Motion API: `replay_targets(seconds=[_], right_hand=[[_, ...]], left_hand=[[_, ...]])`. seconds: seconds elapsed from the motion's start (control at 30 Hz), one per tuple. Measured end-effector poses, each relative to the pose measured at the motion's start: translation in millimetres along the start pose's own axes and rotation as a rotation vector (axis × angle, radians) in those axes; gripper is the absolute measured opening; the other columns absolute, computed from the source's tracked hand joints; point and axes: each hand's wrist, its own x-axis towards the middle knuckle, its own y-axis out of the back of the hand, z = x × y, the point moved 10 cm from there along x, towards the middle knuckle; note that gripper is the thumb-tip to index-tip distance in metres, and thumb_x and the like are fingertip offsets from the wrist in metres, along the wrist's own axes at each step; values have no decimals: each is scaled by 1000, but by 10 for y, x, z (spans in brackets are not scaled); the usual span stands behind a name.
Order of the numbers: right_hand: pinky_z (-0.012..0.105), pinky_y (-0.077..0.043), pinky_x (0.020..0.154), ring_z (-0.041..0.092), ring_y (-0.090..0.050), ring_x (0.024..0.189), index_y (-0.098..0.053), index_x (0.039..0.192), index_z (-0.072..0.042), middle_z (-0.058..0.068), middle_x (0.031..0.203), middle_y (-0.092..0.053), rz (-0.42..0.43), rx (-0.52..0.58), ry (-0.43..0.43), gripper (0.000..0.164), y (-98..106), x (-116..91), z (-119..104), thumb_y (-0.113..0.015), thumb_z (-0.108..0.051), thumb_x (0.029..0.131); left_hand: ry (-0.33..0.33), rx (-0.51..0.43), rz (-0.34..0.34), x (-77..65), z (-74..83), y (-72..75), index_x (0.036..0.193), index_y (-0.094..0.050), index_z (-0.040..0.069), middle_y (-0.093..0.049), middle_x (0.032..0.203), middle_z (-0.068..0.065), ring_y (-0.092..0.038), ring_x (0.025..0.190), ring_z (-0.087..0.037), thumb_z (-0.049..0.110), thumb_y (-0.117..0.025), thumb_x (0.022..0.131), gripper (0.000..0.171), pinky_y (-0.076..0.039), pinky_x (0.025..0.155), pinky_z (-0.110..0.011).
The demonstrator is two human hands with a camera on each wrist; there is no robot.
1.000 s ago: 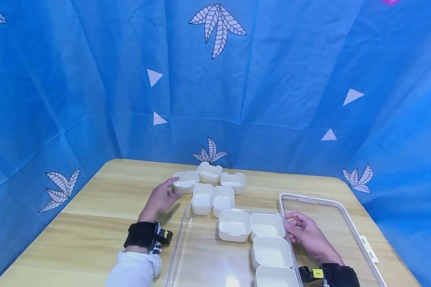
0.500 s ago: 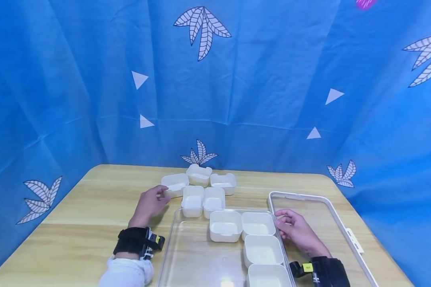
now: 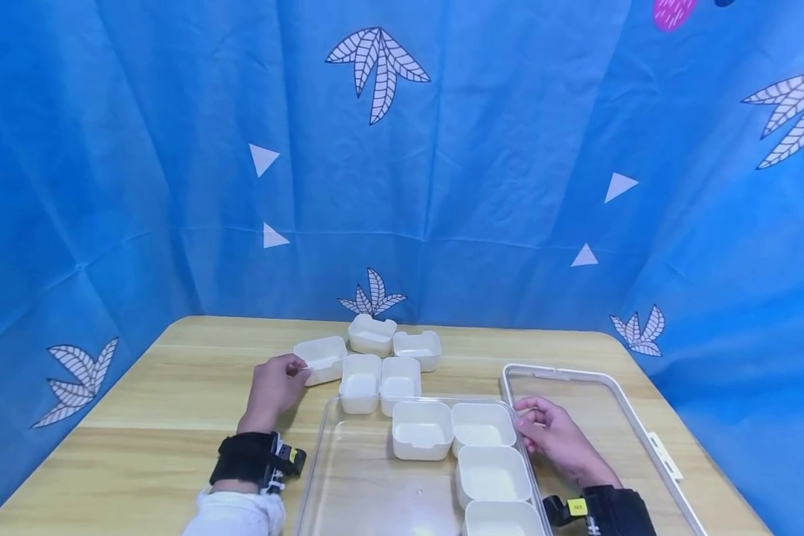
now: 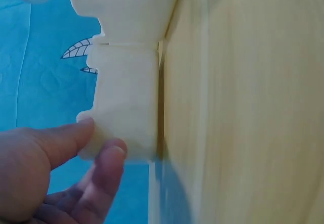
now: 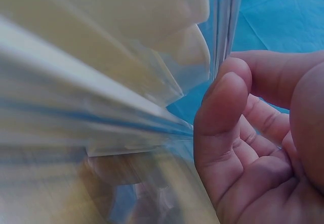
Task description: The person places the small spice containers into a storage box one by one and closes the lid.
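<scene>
Observed on desk (image 3: 194, 380): white rectangular bin (image 3: 326, 368), leftmost among other loose white bins (image 3: 362, 387), beyond and left of clear tray (image 3: 368, 484). Lies just right of left hand (image 3: 275, 383), long axis mostly left to right, right end angled slightly back. Held at left end in narrow pinch grip. Well apart from right hand (image 3: 557, 433), also in narrow grip, on the tray's right wall. Cannot confirm contact between bin base and desk.
</scene>
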Motion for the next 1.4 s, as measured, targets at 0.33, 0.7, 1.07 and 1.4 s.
replay_targets(seconds=[0.33,0.7,1.07,1.4], right_hand=[[22,-49,58,12,-54,65,-41,126,14,7,85,-56,12,-4,-19,40,53,-52,67,-58,-4,95],[22,-49,58,11,-54,65,-40,126,15,7,85,-56,9,9,-22,41,36,-53,55,-58,-4,95],[20,-48,57,11,-54,64,-41,125,15,7,85,-56,4,29,-9,38,-5,-19,39,-57,-1,94],[21,-49,58,11,-54,65,-41,125,15,7,86,-57,3,20,-12,38,2,3,10,-56,-2,95]], left_hand=[[0,-18,62,19,64,95,93,-71,2,-69,86,-13,-63,80,-29,13,-68,90,11,-50,73,-45],[30,-72,61,-24,134,213,102,-70,4,-67,102,-19,-61,94,-34,17,-65,94,17,-48,77,-46],[30,-29,110,-44,185,402,104,-69,2,-67,106,-25,-60,100,-42,18,-66,93,20,-44,84,-54],[-1,-9,169,-76,323,540,105,-70,2,-68,103,-25,-63,94,-41,19,-66,93,21,-46,81,-53]])
